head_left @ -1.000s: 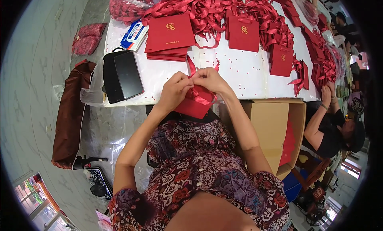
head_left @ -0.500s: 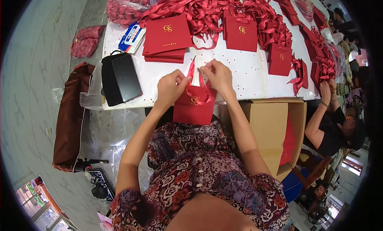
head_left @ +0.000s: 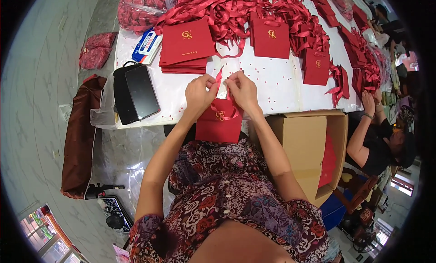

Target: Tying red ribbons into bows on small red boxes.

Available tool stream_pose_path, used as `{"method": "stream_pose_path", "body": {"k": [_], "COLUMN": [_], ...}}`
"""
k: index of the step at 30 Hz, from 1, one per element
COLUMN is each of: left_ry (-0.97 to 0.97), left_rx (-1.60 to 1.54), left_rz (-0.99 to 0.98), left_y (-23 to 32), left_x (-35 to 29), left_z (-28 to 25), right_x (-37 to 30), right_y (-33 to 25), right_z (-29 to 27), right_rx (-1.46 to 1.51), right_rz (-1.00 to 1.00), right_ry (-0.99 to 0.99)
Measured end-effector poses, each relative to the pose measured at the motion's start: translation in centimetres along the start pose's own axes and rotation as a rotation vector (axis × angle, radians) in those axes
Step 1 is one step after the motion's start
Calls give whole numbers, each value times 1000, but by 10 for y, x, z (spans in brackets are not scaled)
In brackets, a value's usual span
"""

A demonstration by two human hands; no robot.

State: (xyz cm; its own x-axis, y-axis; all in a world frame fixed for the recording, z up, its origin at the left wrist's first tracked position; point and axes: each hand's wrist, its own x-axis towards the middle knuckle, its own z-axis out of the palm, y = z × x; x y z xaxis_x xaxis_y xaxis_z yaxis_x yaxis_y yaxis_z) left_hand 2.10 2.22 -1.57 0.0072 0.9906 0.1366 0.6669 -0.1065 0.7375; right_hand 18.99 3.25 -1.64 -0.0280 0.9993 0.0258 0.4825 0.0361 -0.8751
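Observation:
A small red paper gift bag (head_left: 218,130) with a gold emblem lies at the table's near edge, over my lap. Its red ribbon (head_left: 219,76) runs up from the bag's top between my hands, and another loop of it hangs over the front. My left hand (head_left: 200,93) pinches one ribbon strand between thumb and fingers. Just to its right, my right hand (head_left: 242,89) pinches the other strand. The two hands are close together but apart. My fingers partly hide the ribbon ends.
Flat red bags (head_left: 188,43) are stacked beyond my hands, beside a heap of red ribbons (head_left: 218,11). More bags (head_left: 271,38) stand to the right. A phone (head_left: 141,91) lies on a black pouch at left. An open cardboard box (head_left: 302,149) sits below the edge, near another person (head_left: 377,140).
My hands have drawn slightly closer together, the right one moving left and a little down. Both still pinch the ribbon. The whole view has shifted slightly.

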Motion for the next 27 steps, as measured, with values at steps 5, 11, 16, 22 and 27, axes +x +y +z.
{"method": "stream_pose_path", "body": {"k": [5, 11, 16, 22, 27], "left_ry": [62, 46, 156, -200, -242], "left_rx": [-152, -128, -282, -558, -472], "left_rz": [24, 174, 174, 90, 64], "left_y": [-1, 7, 4, 3, 15], "left_x": [-3, -2, -19, -46, -66], "left_z": [5, 1, -4, -3, -8], "right_x": [7, 8, 9, 23, 36], "right_y": [2, 6, -6, 3, 14], "right_z": [10, 3, -19, -13, -18], "right_rx": [184, 379, 563, 362, 254], "right_rz": [48, 96, 113, 16, -7], "right_ry": [-93, -117, 0, 73, 154]}}
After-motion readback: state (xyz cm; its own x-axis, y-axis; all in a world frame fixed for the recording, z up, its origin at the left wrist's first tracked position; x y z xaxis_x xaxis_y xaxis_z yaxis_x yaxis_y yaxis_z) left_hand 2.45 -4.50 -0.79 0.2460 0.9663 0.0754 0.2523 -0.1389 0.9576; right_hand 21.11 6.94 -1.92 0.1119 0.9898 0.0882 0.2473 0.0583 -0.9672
